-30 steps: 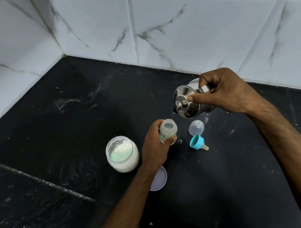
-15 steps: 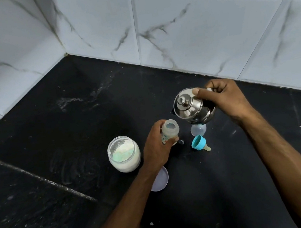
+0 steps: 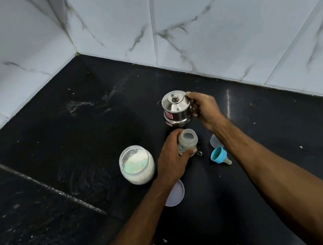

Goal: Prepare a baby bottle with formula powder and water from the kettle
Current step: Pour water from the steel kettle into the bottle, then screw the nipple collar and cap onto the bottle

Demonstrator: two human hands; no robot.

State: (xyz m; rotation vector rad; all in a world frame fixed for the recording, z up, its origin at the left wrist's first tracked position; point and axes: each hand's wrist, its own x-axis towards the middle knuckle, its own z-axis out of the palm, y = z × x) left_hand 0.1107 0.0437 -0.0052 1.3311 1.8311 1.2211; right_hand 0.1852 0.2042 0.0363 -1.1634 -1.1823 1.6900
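At frame centre, the open baby bottle [image 3: 187, 142] is grasped by the left hand [image 3: 171, 159]; just above, the upright steel kettle [image 3: 176, 108] is gripped at its handle by the right hand [image 3: 203, 108].

My left hand [image 3: 171, 157] grips an open, cloudy baby bottle [image 3: 187, 142] upright on the black counter. Just beyond it, my right hand [image 3: 203, 108] holds a small steel kettle [image 3: 175, 108] upright, lid on. An open jar of white formula powder [image 3: 137, 164] stands left.
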